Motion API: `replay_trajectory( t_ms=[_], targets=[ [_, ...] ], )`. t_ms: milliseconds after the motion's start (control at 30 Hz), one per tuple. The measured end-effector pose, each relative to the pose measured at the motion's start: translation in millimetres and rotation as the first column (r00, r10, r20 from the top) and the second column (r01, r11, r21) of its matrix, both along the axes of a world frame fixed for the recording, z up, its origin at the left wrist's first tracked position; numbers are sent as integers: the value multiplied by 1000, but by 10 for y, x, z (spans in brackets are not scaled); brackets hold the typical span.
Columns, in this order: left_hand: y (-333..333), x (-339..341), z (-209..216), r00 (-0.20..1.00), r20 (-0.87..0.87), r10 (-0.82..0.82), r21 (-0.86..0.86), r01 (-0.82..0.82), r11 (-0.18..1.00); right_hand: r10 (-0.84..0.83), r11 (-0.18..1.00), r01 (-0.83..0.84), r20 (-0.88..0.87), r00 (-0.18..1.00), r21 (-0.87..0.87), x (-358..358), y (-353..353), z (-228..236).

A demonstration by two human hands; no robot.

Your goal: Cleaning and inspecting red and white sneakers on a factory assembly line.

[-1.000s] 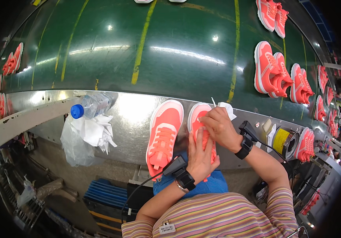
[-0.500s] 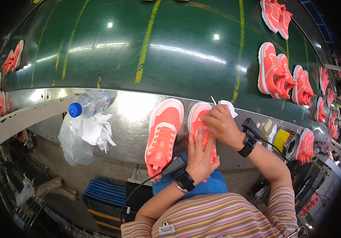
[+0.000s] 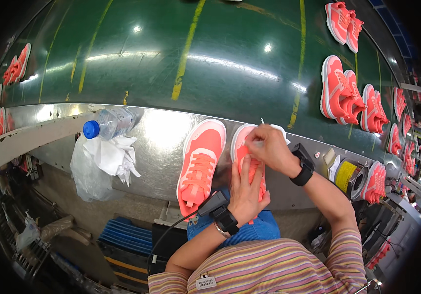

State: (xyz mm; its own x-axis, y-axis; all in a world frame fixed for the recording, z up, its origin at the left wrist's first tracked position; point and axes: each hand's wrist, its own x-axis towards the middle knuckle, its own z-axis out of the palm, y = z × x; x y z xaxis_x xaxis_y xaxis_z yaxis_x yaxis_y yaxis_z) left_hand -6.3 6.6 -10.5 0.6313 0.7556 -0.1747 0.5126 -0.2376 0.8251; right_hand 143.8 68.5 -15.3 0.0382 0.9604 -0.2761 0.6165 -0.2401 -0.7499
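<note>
Two coral sneakers with white soles rest side by side on the metal ledge, toes pointing away from me. The left sneaker (image 3: 202, 164) stands untouched. Across the laces of the right sneaker (image 3: 240, 142) lies my left hand (image 3: 246, 191), its fingers stretched out and spread. Over that shoe's toe my right hand (image 3: 269, 147) is closed in a pinch. A small pale bit shows at its fingertips, too hidden to name. Just beyond this hand, a white piece (image 3: 282, 131) and a thin white tip (image 3: 262, 120) stick out, partly covered by it.
A blue-capped plastic bottle (image 3: 108, 125) lies beside crumpled white paper (image 3: 113, 158) and a clear bag (image 3: 89, 171). Beyond the ledge stretches a green conveyor belt (image 3: 137, 59), with several coral sneakers (image 3: 340, 90) at right. A yellow-labelled reel (image 3: 350, 176) sits right of my arm.
My right hand has shifted slightly over the toe, its wrist turned and fingers more curled. The left hand stays on the laces. Slight head movement shifts the whole view.
</note>
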Motion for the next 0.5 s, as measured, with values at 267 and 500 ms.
replay_trajectory(
  t_ms=[267,500],
  targets=[
    [10,-16,14,1000,6,12,-18,-12,1000,87,993,-96,131,988,66,-21,75,-53],
    [11,-24,-4,1000,8,30,-8,-30,1000,231,956,-244,95,968,165,33,21,-6]
  ],
)
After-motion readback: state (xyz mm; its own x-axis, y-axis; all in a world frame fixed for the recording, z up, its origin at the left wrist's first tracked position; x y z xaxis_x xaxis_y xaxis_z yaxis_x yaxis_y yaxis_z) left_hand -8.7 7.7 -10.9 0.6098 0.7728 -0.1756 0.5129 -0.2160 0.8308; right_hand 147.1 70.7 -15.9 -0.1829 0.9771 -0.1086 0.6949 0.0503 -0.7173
